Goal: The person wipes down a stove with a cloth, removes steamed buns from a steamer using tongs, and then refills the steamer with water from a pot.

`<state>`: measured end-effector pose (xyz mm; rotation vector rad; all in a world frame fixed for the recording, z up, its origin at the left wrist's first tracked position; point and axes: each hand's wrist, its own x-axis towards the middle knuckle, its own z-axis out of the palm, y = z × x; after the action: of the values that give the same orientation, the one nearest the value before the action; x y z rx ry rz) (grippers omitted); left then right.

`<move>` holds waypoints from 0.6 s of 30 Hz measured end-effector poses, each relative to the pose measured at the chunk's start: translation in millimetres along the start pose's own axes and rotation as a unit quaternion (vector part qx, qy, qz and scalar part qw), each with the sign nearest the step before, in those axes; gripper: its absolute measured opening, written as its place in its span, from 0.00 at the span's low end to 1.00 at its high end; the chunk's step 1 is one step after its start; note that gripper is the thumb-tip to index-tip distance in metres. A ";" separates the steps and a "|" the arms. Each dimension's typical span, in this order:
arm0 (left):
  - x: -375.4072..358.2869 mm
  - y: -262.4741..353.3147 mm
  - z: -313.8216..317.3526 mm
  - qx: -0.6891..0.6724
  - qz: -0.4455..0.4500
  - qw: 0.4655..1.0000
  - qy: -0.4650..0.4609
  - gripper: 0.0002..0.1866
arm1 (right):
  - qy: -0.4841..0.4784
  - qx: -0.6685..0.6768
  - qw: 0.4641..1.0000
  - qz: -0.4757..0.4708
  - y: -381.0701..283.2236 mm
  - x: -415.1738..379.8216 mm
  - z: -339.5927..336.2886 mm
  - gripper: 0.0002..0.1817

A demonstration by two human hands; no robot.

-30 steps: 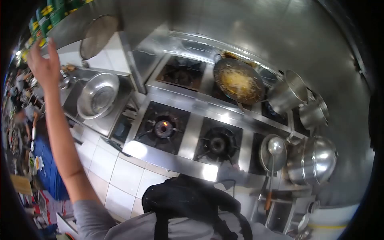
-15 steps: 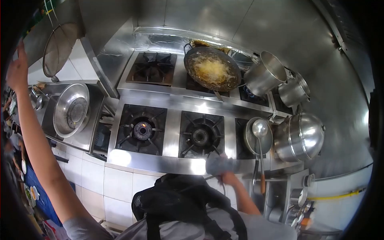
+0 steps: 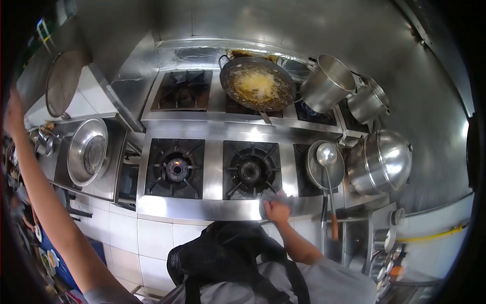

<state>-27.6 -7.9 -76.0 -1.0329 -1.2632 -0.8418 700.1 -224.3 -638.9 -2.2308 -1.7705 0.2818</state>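
Note:
My right hand [image 3: 276, 210] is closed on a grey cloth [image 3: 268, 201] at the stove's front edge, in front of the middle front burner [image 3: 249, 172]. Far out to the left, my left arm is raised and my left hand [image 3: 14, 115] sits at the dark rim of the view. Its fingers are blurred and partly cut off, near the round mesh strainer [image 3: 63, 83]. On the back row, a black wok [image 3: 230, 91] holds bubbling oil with pale yellow food. The left front burner [image 3: 177, 169] shows a small orange glow.
A ladle [image 3: 327, 153] lies across a small pan [image 3: 314, 177] at right, beside a domed steamer [image 3: 382, 162]. Two tall steel pots [image 3: 324, 83] stand at the back right. A steel basin [image 3: 76, 157] rests on the left counter.
The view has shifted slightly, and the stove sits a little further left. My right hand has come up onto the stove edge with the cloth. My left hand is lower and nearer the rim.

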 end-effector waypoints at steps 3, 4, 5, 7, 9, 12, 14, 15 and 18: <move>3.0 23.7 -10.5 -0.040 -0.059 0.996 -0.045 0.29 | 0.051 0.014 0.998 -0.015 4.3 -5.0 1.9 0.27; 1.9 30.8 -7.0 -0.058 -0.099 0.992 -0.050 0.30 | 0.042 0.018 0.999 -0.010 4.7 -2.9 1.7 0.27; 1.2 33.5 -5.4 -0.061 -0.099 0.992 -0.048 0.30 | 0.033 0.022 0.999 -0.008 5.2 -0.9 2.1 0.27; -1.0 32.1 -5.9 -0.047 -0.073 0.995 -0.039 0.30 | 0.025 0.022 0.999 -0.002 5.6 1.3 2.7 0.27; -1.7 34.8 -9.0 -0.045 -0.075 0.995 -0.043 0.31 | 0.012 0.019 1.000 -0.001 7.9 1.9 4.9 0.27; -3.6 33.6 -11.9 -0.034 -0.071 0.996 -0.051 0.31 | 0.009 0.017 1.000 -0.007 8.0 3.2 6.6 0.26; -3.5 26.2 -7.3 -0.027 -0.068 0.996 -0.048 0.30 | -0.009 0.017 1.000 0.019 7.4 3.8 6.4 0.26; -4.0 22.3 -5.5 -0.024 -0.065 0.997 -0.046 0.30 | -0.010 0.017 1.000 0.015 7.1 4.4 6.4 0.26; -4.7 10.7 0.7 -0.016 -0.058 0.997 -0.042 0.28 | -0.027 0.004 0.999 0.030 7.4 4.6 5.8 0.26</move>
<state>-18.5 -3.8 -82.3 -1.0377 -1.3957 -0.9171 706.1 -220.8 -646.7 -2.2941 -1.7282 0.3654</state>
